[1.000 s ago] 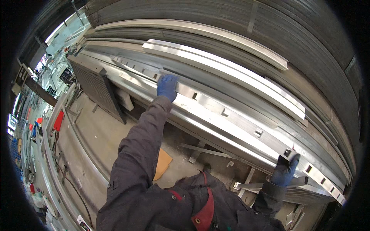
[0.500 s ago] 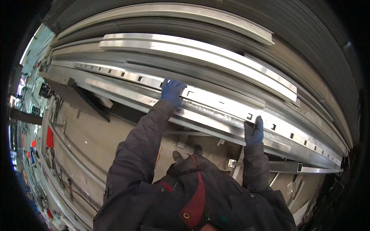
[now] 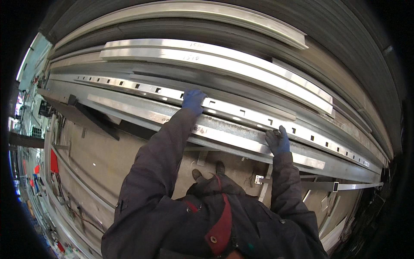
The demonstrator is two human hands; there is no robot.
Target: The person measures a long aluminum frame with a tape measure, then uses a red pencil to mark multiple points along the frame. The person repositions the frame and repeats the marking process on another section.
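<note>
Across the front of me lies a long shiny metal bar (image 3: 256, 118) with a row of rectangular holes. My left hand (image 3: 193, 102), in a blue glove, is closed over it left of the middle, fingers reaching across its far side. Farther right, my right hand (image 3: 277, 141), gloved too, has its fingers curled at the bar's near edge; its fingertips are partly hidden. On the near side of the bar runs a flat metal strip (image 3: 241, 144) with handwritten marks, lying on a grey beam.
Beyond the bar lie bright metal profiles (image 3: 258, 71), with another long profile (image 3: 172, 9) farther back. A dark plate (image 3: 92, 113) juts out at the left. At the lower right is a square tube (image 3: 319, 186). Tools and cables crowd the far left.
My right hand has moved slightly left and away from me. The right part of the holed bar has shifted away from me, widening the gap to the near strip. My left hand keeps its hold.
</note>
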